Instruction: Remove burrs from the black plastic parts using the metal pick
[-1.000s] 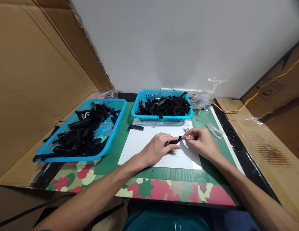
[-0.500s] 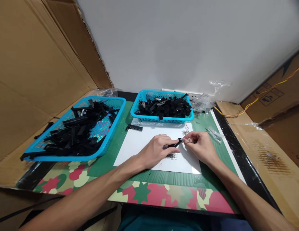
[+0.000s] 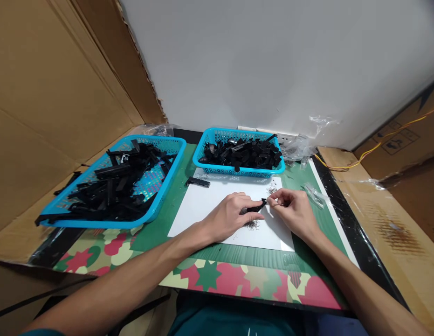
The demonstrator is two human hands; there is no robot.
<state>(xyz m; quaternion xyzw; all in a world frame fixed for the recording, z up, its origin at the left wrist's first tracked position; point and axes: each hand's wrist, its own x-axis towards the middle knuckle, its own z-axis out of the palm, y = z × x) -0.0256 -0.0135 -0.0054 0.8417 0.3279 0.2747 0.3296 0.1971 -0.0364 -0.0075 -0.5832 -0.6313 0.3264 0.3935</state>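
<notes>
black part (image 3: 254,209) gripped by left hand (image 3: 232,212) over white paper (image 3: 196,212); right hand (image 3: 292,207) pinched just beside part's end, contents cannot be told; tiny bits (image 3: 252,225) heaped near left hand.

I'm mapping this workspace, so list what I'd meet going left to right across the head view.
Left blue basket, loose black part, left hand, held black part, right hand, clear plastic scrap, stained cardboard.
</notes>
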